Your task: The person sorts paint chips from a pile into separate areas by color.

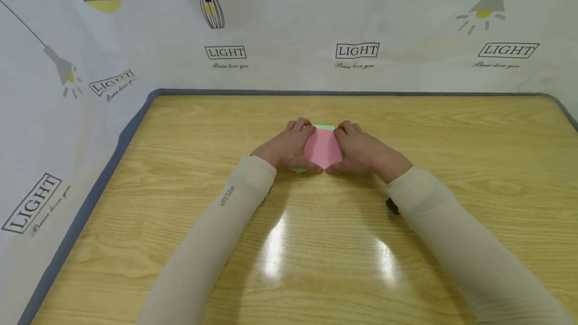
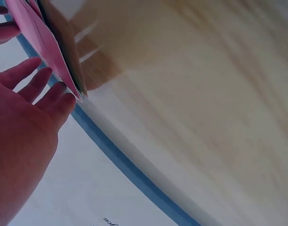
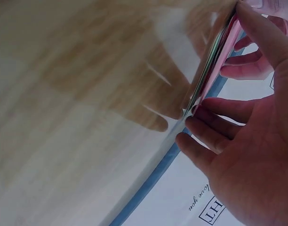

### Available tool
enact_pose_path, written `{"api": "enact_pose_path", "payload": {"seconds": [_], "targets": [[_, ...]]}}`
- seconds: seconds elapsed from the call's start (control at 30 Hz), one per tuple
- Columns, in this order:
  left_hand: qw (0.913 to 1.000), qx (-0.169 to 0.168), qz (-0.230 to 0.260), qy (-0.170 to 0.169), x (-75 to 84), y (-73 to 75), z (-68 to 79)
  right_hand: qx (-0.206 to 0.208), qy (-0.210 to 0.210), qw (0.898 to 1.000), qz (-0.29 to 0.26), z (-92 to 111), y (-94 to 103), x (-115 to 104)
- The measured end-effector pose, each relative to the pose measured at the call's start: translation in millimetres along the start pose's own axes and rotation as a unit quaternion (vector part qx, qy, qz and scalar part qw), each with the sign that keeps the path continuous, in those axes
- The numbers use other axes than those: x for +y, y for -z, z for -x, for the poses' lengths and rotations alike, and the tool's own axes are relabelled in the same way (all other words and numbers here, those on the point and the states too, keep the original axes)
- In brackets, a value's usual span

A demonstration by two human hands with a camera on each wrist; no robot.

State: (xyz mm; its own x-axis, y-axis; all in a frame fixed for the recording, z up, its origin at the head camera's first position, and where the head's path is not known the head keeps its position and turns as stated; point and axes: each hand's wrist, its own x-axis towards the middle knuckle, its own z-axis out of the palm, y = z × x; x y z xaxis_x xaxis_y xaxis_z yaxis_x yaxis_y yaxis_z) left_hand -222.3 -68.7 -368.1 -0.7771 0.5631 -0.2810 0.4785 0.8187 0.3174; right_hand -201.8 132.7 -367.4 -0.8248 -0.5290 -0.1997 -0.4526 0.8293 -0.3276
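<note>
A small piece of pink paper (image 1: 323, 147) lies near the far middle of the table, with faint vertical shading across it. Green paper (image 1: 323, 127) shows beneath it at the far edge, and a green corner peeks out by the left thumb. My left hand (image 1: 289, 145) grips the left side, fingers at the far edge and thumb at the near corner. Mirroring it, my right hand (image 1: 361, 149) grips the right side, the two thumb tips close together. In the right wrist view, several thin layers show along the edge of the paper stack (image 3: 214, 59).
The glossy wood-grain table (image 1: 334, 245) reflects two bright lights. A blue-grey edge strip (image 1: 253, 92) borders it at the back and left. Behind stands a white wall covering (image 1: 289, 14) printed with lamps and "LIGHT". Pale sleeves (image 1: 203, 245) cover both forearms.
</note>
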Motion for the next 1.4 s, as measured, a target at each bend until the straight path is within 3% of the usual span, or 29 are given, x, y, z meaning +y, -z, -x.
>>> {"api": "enact_pose_path", "payload": {"seconds": [0.4, 0.83, 1.07, 1.4], "targets": [[0.9997, 0.007, 0.009, -0.021, -7.2, 0.2, 1.1, 0.023, 0.027, 0.999, -0.009, 2.5, 0.0, 0.8], [0.9992, 0.026, 0.014, -0.029, -4.6, 6.8, 13.5, 0.02, 0.037, 0.999, -0.028, 6.2, 4.2, -1.8], [0.9983, 0.045, 0.003, -0.035, -6.9, 8.1, 31.6, 0.019, 0.064, 0.997, -0.038, 7.8, 5.1, -12.1], [0.9974, 0.059, -0.005, -0.041, -17.9, 6.5, 62.7, 0.015, 0.083, 0.996, -0.018, 9.3, 4.0, -43.1]]}}
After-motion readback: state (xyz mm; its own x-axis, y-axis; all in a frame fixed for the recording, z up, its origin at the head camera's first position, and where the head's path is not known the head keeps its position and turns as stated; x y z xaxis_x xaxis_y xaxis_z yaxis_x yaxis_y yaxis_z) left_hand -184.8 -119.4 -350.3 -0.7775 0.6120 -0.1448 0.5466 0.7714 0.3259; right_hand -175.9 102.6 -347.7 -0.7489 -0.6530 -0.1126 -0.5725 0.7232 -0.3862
